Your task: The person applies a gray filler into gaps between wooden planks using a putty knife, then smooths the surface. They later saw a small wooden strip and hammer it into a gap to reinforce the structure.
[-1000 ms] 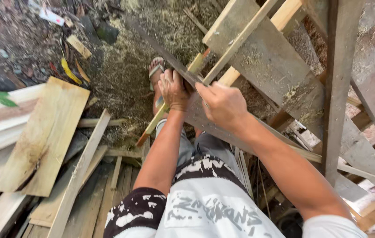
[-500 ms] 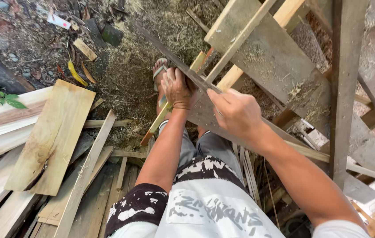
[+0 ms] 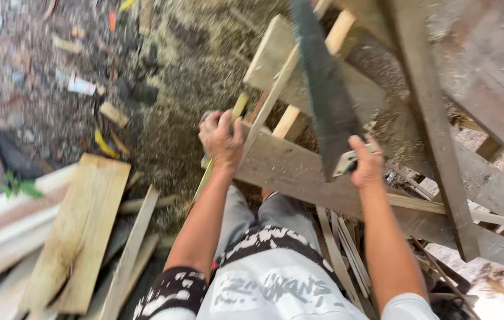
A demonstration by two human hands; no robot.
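1. Head view, R side: a hand saw is held by the right hand, fingers wrapped tight round its handle. The dark blade is angled up and slightly left, twd the top edge of the frame, and is lifted clear of the wood.
2. Head view, centre: the left hand is pressed on the upper left end of a grey plank, fingers curled over the plank's edge and closed on it. A thin pale stick passes under or beside that hand; which one can't be told, the frame being blurred.
3. The grey plank is laid slantwise, from the left hand down to the R, across a rough wooden frame of weathered boards and lighter slats. Sawdust is seen on its face nr the saw handle.
4. Below the plank, the person's knees in grey trousers and a white, black-patterned shirt are seen.
5. L side: a broad pale board is lain on the ground among other offcuts and strips, well apart from both hands.
6. Top L: bare dirt scattered w/ litter and wood chips, blurred.
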